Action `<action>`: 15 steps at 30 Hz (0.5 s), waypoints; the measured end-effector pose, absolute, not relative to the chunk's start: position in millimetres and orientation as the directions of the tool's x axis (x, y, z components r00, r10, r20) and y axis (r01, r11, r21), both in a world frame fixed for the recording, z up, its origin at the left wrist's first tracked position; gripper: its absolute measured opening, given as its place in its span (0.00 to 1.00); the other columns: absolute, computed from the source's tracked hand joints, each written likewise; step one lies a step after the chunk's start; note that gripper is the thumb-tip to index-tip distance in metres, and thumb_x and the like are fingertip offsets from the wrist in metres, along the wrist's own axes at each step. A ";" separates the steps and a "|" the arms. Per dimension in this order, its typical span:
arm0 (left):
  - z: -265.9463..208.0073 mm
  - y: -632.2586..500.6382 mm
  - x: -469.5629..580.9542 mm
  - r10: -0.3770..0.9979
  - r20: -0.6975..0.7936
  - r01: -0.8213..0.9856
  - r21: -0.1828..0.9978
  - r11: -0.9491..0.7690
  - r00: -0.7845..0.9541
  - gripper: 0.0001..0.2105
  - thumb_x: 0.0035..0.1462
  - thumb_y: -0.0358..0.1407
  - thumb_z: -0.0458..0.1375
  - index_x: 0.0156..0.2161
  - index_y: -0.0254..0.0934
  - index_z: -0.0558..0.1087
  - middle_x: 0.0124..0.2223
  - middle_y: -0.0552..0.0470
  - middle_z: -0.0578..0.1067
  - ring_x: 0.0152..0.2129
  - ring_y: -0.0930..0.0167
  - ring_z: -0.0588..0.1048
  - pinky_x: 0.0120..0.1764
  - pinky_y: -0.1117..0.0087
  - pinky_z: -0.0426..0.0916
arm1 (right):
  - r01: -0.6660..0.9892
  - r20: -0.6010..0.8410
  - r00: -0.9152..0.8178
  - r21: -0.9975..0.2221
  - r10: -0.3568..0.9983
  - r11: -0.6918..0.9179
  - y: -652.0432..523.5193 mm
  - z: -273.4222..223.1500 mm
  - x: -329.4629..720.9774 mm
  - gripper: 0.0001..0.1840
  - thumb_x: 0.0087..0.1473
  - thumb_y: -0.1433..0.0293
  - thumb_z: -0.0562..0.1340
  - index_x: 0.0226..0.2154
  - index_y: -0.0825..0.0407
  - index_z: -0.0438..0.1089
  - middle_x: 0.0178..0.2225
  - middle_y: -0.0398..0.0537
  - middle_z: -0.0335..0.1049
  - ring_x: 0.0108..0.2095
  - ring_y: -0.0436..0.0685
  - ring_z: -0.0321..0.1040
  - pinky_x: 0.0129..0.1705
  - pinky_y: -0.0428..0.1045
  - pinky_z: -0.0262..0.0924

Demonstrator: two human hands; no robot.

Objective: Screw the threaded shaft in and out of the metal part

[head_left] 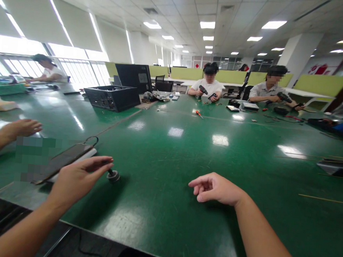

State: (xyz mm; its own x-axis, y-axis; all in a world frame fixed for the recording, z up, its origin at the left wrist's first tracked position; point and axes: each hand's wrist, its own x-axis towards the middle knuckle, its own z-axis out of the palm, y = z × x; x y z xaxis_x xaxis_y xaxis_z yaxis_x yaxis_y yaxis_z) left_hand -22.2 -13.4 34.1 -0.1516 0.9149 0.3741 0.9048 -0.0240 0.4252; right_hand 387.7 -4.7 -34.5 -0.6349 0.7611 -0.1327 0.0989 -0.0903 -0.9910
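Observation:
My left hand (78, 178) reaches over the table with thumb and fingertips pinched together. Just below the fingertips shows a small round metal part with a dark stem (113, 175). The stem's top meets the thumb, and the ring-shaped lower end is close to the table; whether it touches is unclear. Above the green tabletop (154, 205), my right hand (214, 188) holds nothing. Its index finger points left, the other fingers curl loosely, and the thumb is apart. A dark flat device with a cord loop (66, 160) lies behind my left hand.
At the left edge, another person's hand (21, 128) extends over the table. A black computer case (112, 97) stands farther back. An orange screwdriver (199, 114) lies mid-table. Two people across hold power drills (202, 90). Thin rods (326, 199) and a dark tray (337, 169) lie right.

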 end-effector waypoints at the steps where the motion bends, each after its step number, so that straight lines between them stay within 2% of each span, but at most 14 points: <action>1: 32.6 -12.8 -22.9 0.928 0.339 0.897 0.442 -0.010 -0.157 0.24 0.49 0.56 0.58 0.43 0.40 0.79 0.38 0.51 0.83 0.35 0.62 0.80 0.43 0.65 0.72 | 0.099 -0.133 -0.635 -0.991 0.761 -0.090 -4.8 -34.4 387.7 0.27 0.39 0.70 0.73 0.46 0.53 0.77 0.35 0.47 0.75 0.33 0.50 0.69 0.38 0.47 0.64; 6: 16.0 -11.6 -30.2 0.992 0.108 0.832 0.555 -0.003 -0.069 0.28 0.48 0.57 0.60 0.48 0.38 0.76 0.44 0.48 0.81 0.40 0.59 0.80 0.48 0.62 0.71 | 0.092 -0.126 -0.637 -0.992 0.760 -0.088 -5.1 -34.2 387.6 0.27 0.40 0.71 0.73 0.46 0.53 0.76 0.35 0.47 0.75 0.33 0.50 0.69 0.37 0.46 0.63; 8: 7.1 -12.6 -34.5 0.991 0.118 0.852 0.524 -0.012 -0.058 0.31 0.48 0.57 0.60 0.52 0.39 0.74 0.46 0.47 0.81 0.42 0.57 0.79 0.50 0.60 0.70 | 0.086 -0.124 -0.642 -0.992 0.757 -0.090 -5.1 -34.3 387.4 0.28 0.40 0.71 0.73 0.47 0.53 0.76 0.35 0.47 0.75 0.32 0.50 0.69 0.37 0.46 0.63; 11: -3.8 -12.2 -37.6 0.988 0.152 0.890 0.454 -0.044 -0.029 0.30 0.47 0.55 0.62 0.53 0.40 0.74 0.48 0.46 0.80 0.46 0.54 0.77 0.53 0.57 0.68 | 0.088 -0.123 -0.639 -0.992 0.760 -0.087 -4.9 -34.5 387.1 0.29 0.39 0.70 0.73 0.47 0.53 0.75 0.35 0.46 0.74 0.32 0.50 0.69 0.37 0.47 0.64; 15: -4.8 -3.8 -14.6 0.982 0.189 0.839 0.535 -0.100 -0.003 0.29 0.49 0.53 0.61 0.53 0.38 0.72 0.50 0.44 0.79 0.45 0.57 0.77 0.53 0.57 0.68 | 0.066 -0.072 -0.508 -0.997 0.859 -0.044 -2.3 -35.3 387.9 0.26 0.41 0.68 0.72 0.46 0.55 0.74 0.32 0.45 0.72 0.31 0.50 0.68 0.38 0.48 0.63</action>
